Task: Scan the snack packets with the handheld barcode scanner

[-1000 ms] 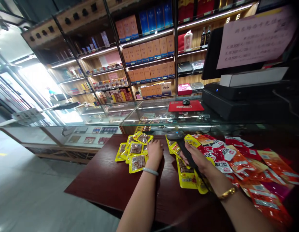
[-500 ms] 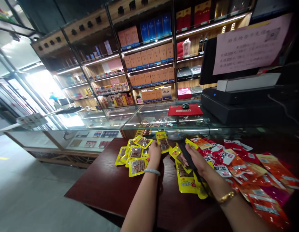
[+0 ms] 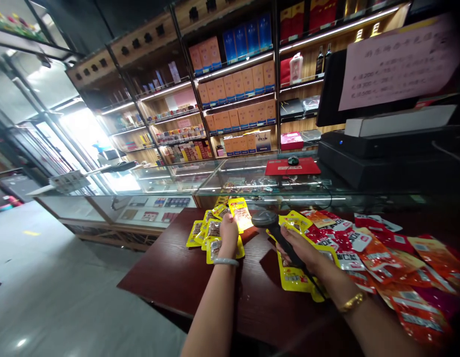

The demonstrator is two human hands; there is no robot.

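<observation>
My left hand (image 3: 229,234), with a pale bangle on the wrist, is closed on a yellow snack packet (image 3: 241,213) at its edge. That packet is brightly lit and stands over a pile of similar yellow packets (image 3: 196,233) on the left of the table. A black handheld barcode scanner (image 3: 285,241) is gripped in my right hand (image 3: 302,250), its head pointing toward the lit packet. More yellow packets (image 3: 295,281) lie beneath my right hand, partly hidden by it. To the right, red and orange snack packets (image 3: 378,253) are spread in an overlapping heap.
The dark red table (image 3: 170,277) has its left corner jutting over the floor. Behind it runs a glass display counter (image 3: 200,184) with a red mat (image 3: 307,166) and mouse (image 3: 293,160). A black monitor (image 3: 332,94) with a pink sheet stands at right. Stocked shelves line the wall.
My left hand has shifted slightly left with its packet, which is now brightly lit. The scanner head has swung left and nearer to that packet. The camera view has turned a little left.
</observation>
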